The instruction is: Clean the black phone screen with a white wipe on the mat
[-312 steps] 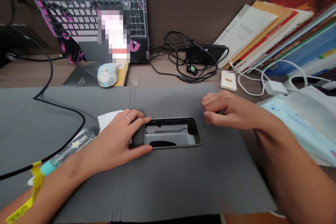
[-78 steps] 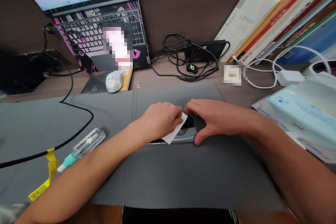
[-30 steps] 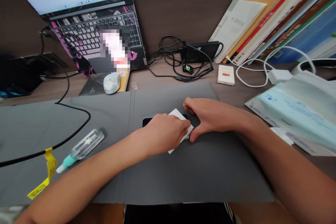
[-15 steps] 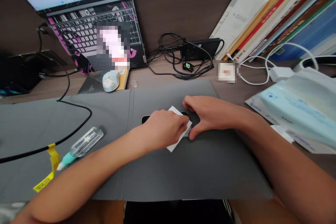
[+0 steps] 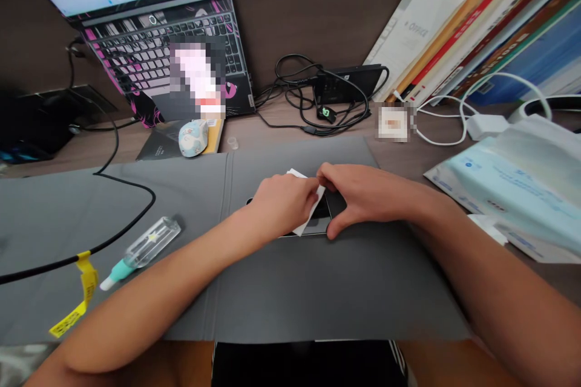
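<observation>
A smartphone (image 5: 319, 225) with a dark, glossy face lies flat on the grey desk mat (image 5: 318, 296). My left hand (image 5: 284, 204) is closed on a white wipe (image 5: 303, 227) and presses it against the phone's face, hiding much of both. At the phone's right end, my right hand (image 5: 363, 193) grips it, thumb at the near corner and curled fingers at the far one. The fingertips of the two hands almost meet at the far edge. Left of my left forearm lies a clear spray bottle (image 5: 154, 243) with a mint-green neck.
An open laptop (image 5: 167, 66) stands at the back left, a patterned mouse (image 5: 193, 138) before it. A black cable (image 5: 122, 236) with a yellow tag crosses the mat. Behind are a power adapter (image 5: 347, 84) and leaning books (image 5: 422, 30). A pale blue plastic packet (image 5: 517, 181) lies right.
My left hand has slid the wipe toward the phone's far edge, uncovering more of its near right part. My right hand stays in place on the phone.
</observation>
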The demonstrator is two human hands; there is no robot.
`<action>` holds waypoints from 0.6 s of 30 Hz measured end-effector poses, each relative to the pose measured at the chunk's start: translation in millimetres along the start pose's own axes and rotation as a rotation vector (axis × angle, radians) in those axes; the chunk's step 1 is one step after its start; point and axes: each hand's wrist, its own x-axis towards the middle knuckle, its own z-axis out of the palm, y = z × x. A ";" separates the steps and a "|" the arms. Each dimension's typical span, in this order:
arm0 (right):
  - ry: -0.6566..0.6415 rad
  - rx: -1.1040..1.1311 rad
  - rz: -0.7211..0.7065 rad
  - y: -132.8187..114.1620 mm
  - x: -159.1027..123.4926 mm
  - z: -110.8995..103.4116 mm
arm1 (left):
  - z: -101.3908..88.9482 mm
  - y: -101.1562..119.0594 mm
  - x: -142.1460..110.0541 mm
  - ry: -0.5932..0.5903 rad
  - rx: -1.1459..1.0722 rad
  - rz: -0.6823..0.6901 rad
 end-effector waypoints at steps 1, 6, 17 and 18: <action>-0.002 -0.001 0.001 0.2 -0.1 0.1 | -2.2 -2.3 -1.7 -0.008 0.004 -0.003; 0.002 0.002 0.007 -2.6 0.6 -0.8 | -5.9 -3.3 -7.1 -0.037 0.013 0.013; 0.002 -0.002 0.005 -4.2 -0.5 -1.3 | 2.1 7.4 -3.1 -0.034 0.015 0.057; 0.006 -0.004 0.007 -4.0 -0.3 -1.0 | 1.1 6.3 -4.2 -0.035 0.017 0.054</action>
